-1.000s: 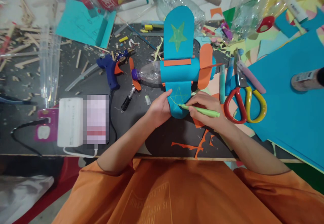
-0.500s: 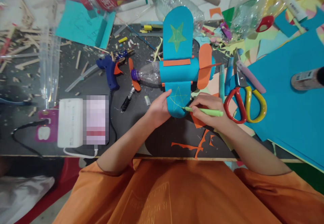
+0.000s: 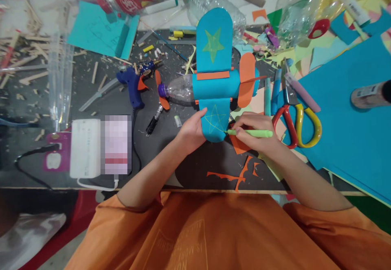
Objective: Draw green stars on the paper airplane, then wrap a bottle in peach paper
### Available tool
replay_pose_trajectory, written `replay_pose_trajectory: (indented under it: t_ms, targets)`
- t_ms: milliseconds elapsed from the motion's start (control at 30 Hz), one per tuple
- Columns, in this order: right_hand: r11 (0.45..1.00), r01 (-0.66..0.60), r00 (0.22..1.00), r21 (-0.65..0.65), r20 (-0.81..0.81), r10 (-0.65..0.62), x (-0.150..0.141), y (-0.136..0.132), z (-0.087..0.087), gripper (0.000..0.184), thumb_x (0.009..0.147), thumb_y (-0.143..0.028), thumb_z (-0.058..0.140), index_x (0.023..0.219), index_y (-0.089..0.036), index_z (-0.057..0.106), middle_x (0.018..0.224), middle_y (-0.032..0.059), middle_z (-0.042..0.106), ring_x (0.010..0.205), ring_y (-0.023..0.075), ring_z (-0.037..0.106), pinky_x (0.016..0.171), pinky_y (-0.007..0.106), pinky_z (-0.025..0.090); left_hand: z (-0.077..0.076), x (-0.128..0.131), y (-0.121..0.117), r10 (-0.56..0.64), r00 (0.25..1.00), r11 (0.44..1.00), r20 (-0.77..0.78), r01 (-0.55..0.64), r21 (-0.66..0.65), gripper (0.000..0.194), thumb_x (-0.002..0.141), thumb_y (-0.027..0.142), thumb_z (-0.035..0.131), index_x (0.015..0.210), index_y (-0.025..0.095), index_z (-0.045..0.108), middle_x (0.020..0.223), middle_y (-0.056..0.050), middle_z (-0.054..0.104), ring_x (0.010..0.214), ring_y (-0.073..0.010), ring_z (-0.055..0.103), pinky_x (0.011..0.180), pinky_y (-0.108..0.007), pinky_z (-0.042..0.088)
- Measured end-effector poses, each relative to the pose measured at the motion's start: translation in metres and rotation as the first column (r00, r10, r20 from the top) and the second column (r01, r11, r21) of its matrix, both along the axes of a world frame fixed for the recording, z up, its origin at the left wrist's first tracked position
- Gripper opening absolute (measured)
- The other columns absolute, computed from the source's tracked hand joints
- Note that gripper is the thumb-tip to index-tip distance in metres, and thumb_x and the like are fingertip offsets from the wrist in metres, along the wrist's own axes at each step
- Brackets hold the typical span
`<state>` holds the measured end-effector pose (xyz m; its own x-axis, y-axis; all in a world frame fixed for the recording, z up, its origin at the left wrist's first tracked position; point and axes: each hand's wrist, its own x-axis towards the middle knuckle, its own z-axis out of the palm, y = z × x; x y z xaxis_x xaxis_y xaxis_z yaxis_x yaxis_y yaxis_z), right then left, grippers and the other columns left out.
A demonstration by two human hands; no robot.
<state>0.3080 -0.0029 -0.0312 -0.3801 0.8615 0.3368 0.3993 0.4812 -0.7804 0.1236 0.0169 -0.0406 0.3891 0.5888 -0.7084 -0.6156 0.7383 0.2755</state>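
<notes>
A toy airplane (image 3: 216,84) made from a clear bottle wrapped in blue paper lies on the dark table, with orange tail pieces and an orange propeller (image 3: 161,90) by its purple cap. Its far wing bears a filled yellow-green star (image 3: 213,45); the near wing bears a star in thin outline (image 3: 215,117). My left hand (image 3: 193,131) grips the near wing's left edge, thumb on top, the other fingers hidden beneath. In my right hand (image 3: 255,129) is a light green marker (image 3: 252,133), pinched, its tip at the near wing's right edge.
Scissors (image 3: 295,119) with red and yellow handles lie right of my right hand, beside a large blue sheet (image 3: 351,131). Left are a blue glue gun (image 3: 131,82), a phone (image 3: 116,145) and a white power bank (image 3: 84,148). Plastic bottles (image 3: 214,11) and paper scraps lie at the back.
My right hand has moved slightly right with the marker, whose tip went from the outlined star's lower right point to the wing's edge. My left hand and the airplane stay almost still.
</notes>
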Motion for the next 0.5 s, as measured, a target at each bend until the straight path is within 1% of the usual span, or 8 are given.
replay_pose_trajectory:
  t_ms: [100, 167, 233, 267, 333, 400, 500]
  targets:
    - [1.0, 0.024, 0.998, -0.02, -0.053, -0.025, 0.002, -0.001, 0.0, 0.023, 0.083, -0.014, 0.056, 0.062, -0.021, 0.059, 0.057, -0.0009, 0.064, 0.053, 0.0126, 0.058, 0.053, 0.027, 0.046, 0.0, 0.001, 0.0, 0.013, 1.0, 1.0, -0.005, -0.013, 0.0, 0.047, 0.104, 0.028, 0.035, 0.142, 0.007, 0.055, 0.113, -0.011, 0.078, 0.119, -0.0249, 0.069, 0.112, -0.038, 0.047]
    - [0.995, 0.095, 0.984, -0.041, -0.15, -0.1, 0.003, -0.001, 0.0, 0.019, 0.083, -0.017, 0.058, 0.066, -0.022, 0.063, 0.061, -0.0003, 0.067, 0.056, 0.0131, 0.06, 0.054, 0.027, 0.048, 0.0, 0.001, 0.001, 0.017, 1.0, 1.0, -0.007, -0.017, -0.012, 0.048, 0.104, 0.027, 0.035, 0.143, 0.007, 0.053, 0.114, -0.012, 0.078, 0.119, -0.0257, 0.069, 0.112, -0.039, 0.047]
    - [0.978, 0.171, 0.949, -0.117, -0.247, -0.195, 0.005, -0.001, -0.001, 0.016, 0.086, -0.023, 0.06, 0.072, -0.022, 0.068, 0.067, 0.0007, 0.07, 0.058, 0.0137, 0.063, 0.054, 0.027, 0.05, 0.001, 0.002, 0.001, 0.014, 1.0, 1.0, -0.018, -0.015, -0.028, 0.049, 0.104, 0.027, 0.034, 0.144, 0.007, 0.053, 0.113, -0.012, 0.078, 0.118, -0.0262, 0.069, 0.112, -0.04, 0.047]
    - [0.967, 0.189, 0.93, -0.172, -0.283, -0.232, 0.005, 0.0, -0.002, 0.017, 0.088, -0.029, 0.062, 0.075, -0.023, 0.07, 0.069, 0.001, 0.071, 0.058, 0.0137, 0.064, 0.054, 0.027, 0.051, 0.001, 0.002, 0.002, 0.01, 1.0, 0.999, -0.024, -0.011, -0.034, 0.049, 0.104, 0.027, 0.033, 0.143, 0.007, 0.054, 0.113, -0.012, 0.078, 0.118, -0.0265, 0.07, 0.112, -0.041, 0.047]
    - [0.946, 0.172, 0.903, -0.276, -0.34, -0.263, 0.003, 0.003, -0.005, 0.024, 0.09, -0.043, 0.064, 0.078, -0.023, 0.073, 0.069, 0.0011, 0.071, 0.056, 0.0136, 0.064, 0.052, 0.027, 0.054, 0.002, 0.002, 0.002, 0.003, 1.0, 0.999, -0.029, -0.004, -0.035, 0.049, 0.104, 0.028, 0.033, 0.142, 0.008, 0.055, 0.113, -0.013, 0.078, 0.118, -0.0271, 0.07, 0.112, -0.042, 0.046]
    - [0.932, 0.121, 0.885, -0.341, -0.389, -0.257, 0.0, 0.006, -0.008, 0.031, 0.089, -0.053, 0.066, 0.081, -0.024, 0.074, 0.069, 0.0012, 0.071, 0.059, 0.0142, 0.067, 0.054, 0.028, 0.057, 0.003, 0.002, 0.001, -0.006, 1.0, 1.0, -0.011, 0.006, -0.022, 0.049, 0.103, 0.028, 0.035, 0.142, 0.008, 0.055, 0.115, -0.013, 0.077, 0.118, -0.028, 0.069, 0.113, -0.042, 0.045]
    - [0.913, 0.077, 0.87, -0.4, -0.421, -0.257, -0.006, 0.009, -0.011, 0.03, 0.085, -0.054, 0.072, 0.088, -0.024, 0.076, 0.079, 0.0027, 0.075, 0.07, 0.016, 0.072, 0.064, 0.03, 0.061, 0.004, 0.002, 0.001, -0.021, 1.0, 1.0, 0.023, 0.021, 0.0, 0.05, 0.101, 0.028, 0.037, 0.144, 0.007, 0.053, 0.118, -0.014, 0.076, 0.121, -0.0294, 0.068, 0.113, -0.043, 0.044]
